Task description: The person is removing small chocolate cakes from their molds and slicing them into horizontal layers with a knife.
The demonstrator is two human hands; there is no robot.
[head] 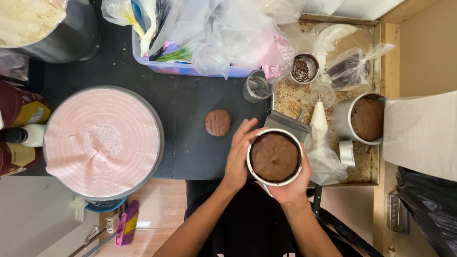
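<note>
Hugging table edge [181, 171]: cake tin [275, 157], both hands.

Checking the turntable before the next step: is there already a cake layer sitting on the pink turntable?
No. The pink turntable carries no cake; the brown cake is in the round tin held between the left hand and right hand.

bare forearms, no sleeves, black top w/ print.
</note>
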